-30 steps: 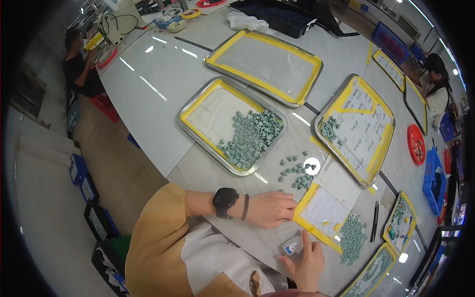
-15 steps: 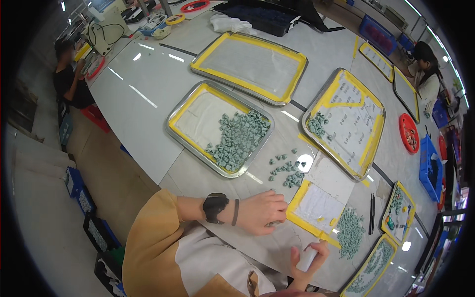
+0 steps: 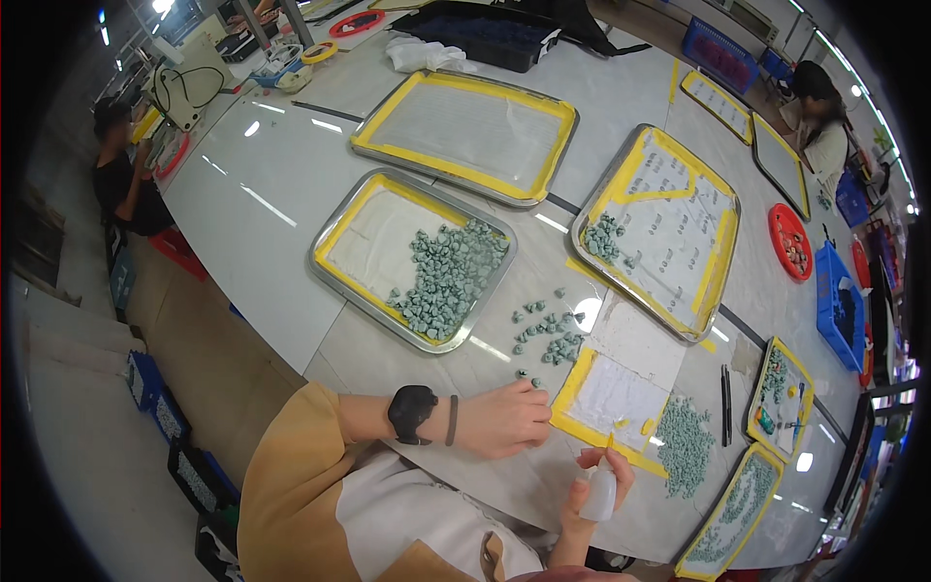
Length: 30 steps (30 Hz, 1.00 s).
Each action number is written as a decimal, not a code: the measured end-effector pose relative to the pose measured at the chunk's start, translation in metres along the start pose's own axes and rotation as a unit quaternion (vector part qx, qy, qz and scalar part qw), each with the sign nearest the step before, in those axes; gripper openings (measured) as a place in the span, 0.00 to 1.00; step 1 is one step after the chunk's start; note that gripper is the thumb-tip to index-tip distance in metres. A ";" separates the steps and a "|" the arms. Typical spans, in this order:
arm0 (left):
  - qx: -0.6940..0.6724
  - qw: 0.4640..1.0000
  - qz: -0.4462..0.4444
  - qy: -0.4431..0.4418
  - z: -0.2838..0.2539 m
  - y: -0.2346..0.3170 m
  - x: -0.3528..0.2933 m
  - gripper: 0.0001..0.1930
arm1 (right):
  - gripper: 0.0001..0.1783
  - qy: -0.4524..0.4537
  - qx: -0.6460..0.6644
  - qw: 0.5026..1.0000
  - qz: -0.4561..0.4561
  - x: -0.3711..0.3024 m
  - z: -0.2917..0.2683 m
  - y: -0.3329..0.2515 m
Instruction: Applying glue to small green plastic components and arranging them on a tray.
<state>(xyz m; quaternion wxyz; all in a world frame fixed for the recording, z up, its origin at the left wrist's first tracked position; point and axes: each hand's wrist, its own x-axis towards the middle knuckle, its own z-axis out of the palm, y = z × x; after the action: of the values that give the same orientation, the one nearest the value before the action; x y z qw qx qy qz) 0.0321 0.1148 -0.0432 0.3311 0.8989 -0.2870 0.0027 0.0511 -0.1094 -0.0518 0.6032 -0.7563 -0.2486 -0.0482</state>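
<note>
My left hand (image 3: 504,419), a dark watch and band on its wrist, rests on the table with fingers curled down. Whatever may be in those fingers is hidden. In my right hand (image 3: 580,500) is a small white squeeze bottle (image 3: 601,493) whose thin yellow tip points up. Between the hands and beyond them lies a white pad edged with yellow tape (image 3: 613,393), a few yellow bits on it. Loose grey-green pieces (image 3: 558,347) are scattered past my left fingers. A heap of smaller green pieces (image 3: 685,446) spreads right of the pad.
A metal tray (image 3: 373,223) half covered with green pieces stands at the left. Behind it is a yellow-edged tray (image 3: 475,136); another (image 3: 669,233) holds rows of small pieces. Dark sticks (image 3: 726,405) and smaller trays (image 3: 732,509) lie right. People sit at the far left and right.
My right hand has raised the bottle, and its yellow tip now shows upright. My left hand stays by the pad, its fingers curled further. The view has shifted slightly.
</note>
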 end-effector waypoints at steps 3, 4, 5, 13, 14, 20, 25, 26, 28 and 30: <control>-0.007 1.000 0.007 0.014 0.001 0.000 0.001 0.04 | 0.32 0.005 0.003 1.000 -0.002 -0.002 -0.001 0.002; -0.013 1.000 0.008 0.021 0.001 0.000 0.001 0.04 | 0.32 0.010 0.004 1.000 -0.004 -0.002 -0.001 0.003; -0.019 0.999 0.008 0.028 0.001 0.001 0.001 0.03 | 0.32 0.010 0.004 1.000 -0.004 -0.002 -0.001 0.002; -0.401 0.910 -0.084 0.059 -0.018 0.015 0.006 0.06 | 0.32 0.057 0.025 0.997 -0.041 -0.001 0.003 -0.001; -0.465 0.877 -0.108 0.044 -0.019 0.015 0.006 0.07 | 0.32 0.057 0.025 0.997 -0.041 0.000 0.003 -0.002; -0.578 0.805 -0.094 0.100 -0.006 0.012 0.006 0.08 | 0.31 0.056 -0.003 0.998 -0.026 0.001 0.000 0.000; -0.651 0.742 -0.146 0.061 -0.009 0.014 0.006 0.10 | 0.29 0.066 -0.002 0.997 -0.037 0.001 0.004 -0.004; -0.665 0.726 -0.172 0.037 -0.009 0.013 0.005 0.10 | 0.29 0.065 -0.002 0.997 -0.036 0.002 0.004 -0.004; -0.649 0.741 -0.167 0.038 -0.006 0.012 0.002 0.10 | 0.29 0.085 -0.004 0.995 -0.050 0.003 0.006 -0.005; -0.632 0.757 -0.163 0.041 -0.005 0.012 0.001 0.09 | 0.28 0.089 0.009 0.995 -0.043 0.004 0.003 -0.008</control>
<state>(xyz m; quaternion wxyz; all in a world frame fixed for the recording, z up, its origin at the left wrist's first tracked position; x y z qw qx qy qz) 0.0281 0.1097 -0.0325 0.8307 0.5176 -0.0584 -0.1965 0.0506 -0.1041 -0.0444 0.6273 -0.7319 -0.2269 -0.1389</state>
